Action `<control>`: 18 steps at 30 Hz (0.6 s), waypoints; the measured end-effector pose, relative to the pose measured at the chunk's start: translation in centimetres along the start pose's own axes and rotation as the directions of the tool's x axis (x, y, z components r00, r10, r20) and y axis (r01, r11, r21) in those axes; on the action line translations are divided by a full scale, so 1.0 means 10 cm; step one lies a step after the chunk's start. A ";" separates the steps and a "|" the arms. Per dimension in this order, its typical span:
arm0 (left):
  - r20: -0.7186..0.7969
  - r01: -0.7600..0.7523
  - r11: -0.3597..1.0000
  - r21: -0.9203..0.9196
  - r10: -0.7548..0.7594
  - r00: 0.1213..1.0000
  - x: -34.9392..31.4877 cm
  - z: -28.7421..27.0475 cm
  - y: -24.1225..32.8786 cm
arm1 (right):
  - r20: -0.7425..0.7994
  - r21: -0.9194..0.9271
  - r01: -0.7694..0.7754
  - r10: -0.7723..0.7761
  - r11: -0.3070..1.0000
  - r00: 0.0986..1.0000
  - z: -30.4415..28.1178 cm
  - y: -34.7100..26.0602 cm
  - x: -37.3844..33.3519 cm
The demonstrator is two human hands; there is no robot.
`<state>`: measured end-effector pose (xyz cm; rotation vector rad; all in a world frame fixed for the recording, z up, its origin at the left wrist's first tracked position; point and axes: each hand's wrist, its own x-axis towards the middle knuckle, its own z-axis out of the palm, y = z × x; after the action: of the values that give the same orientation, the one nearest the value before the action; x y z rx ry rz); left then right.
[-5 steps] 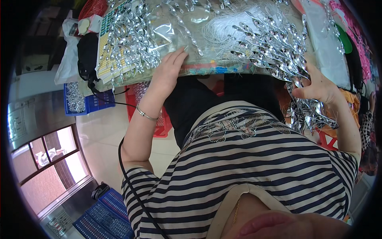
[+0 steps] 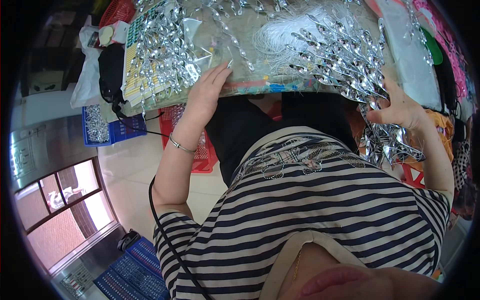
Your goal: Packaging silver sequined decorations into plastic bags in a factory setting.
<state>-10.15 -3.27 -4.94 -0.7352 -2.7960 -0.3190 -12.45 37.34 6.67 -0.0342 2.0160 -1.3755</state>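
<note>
My left hand (image 2: 204, 97) lies at the table's near edge, its fingers stretched out over the covered tabletop (image 2: 235, 75). A small shiny spot shows at its fingertips; I cannot make out what it is. On the right, my right hand (image 2: 402, 107) curls its thumb and fingers around a bundle of silver twisted strips (image 2: 345, 60). Part of the bundle spreads over the table, and its lower end (image 2: 390, 142) hangs past the edge below the hand. Some of the right fingers are hidden behind the strips. White thin threads (image 2: 295, 35) lie beside the bundle.
More silver twisted strips (image 2: 167, 50) cover a yellow lined board at left. A black bag (image 2: 111, 70) sits beside it. Below stand a blue basket (image 2: 117, 131) and a red basket (image 2: 205, 157). A black cable (image 2: 159, 217) runs along my left arm.
Clear plastic film over the table's middle has shifted left, with only a smaller glossy piece showing near the left strips. My left hand has moved slightly left; the right hand stays in place.
</note>
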 end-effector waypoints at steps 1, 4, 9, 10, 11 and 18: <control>-0.020 0.020 1.000 0.003 -0.020 1.000 0.00 0.01 0.00 | 0.000 0.002 0.002 -0.002 1.000 1.000 0.01 -0.02 -0.01; -0.049 0.067 0.997 0.030 -0.066 0.997 0.05 0.00 0.03 | 0.004 0.045 -0.050 0.049 0.998 0.999 0.02 -0.08 -0.04; -0.118 0.131 0.989 0.074 -0.122 0.986 0.14 0.06 0.05 | 0.030 0.020 -0.012 0.011 1.000 0.999 -0.02 -0.04 -0.02; -0.161 0.184 0.980 0.074 -0.170 0.972 0.17 0.07 0.07 | 0.028 0.020 -0.011 0.011 1.000 1.000 -0.01 -0.05 -0.03; -0.204 0.236 0.969 0.072 -0.218 0.954 0.20 0.09 0.09 | 0.008 0.038 -0.007 0.006 0.999 1.000 0.01 -0.06 -0.05; -0.309 0.300 0.950 -0.087 -0.312 0.898 0.53 0.12 0.36 | 0.113 -0.006 -0.012 0.012 1.000 0.993 -0.08 -0.11 -0.05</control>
<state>-13.05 2.51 -4.06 -0.2159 -2.5884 -0.4987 -12.92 37.73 7.98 -0.1001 1.9227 -1.3307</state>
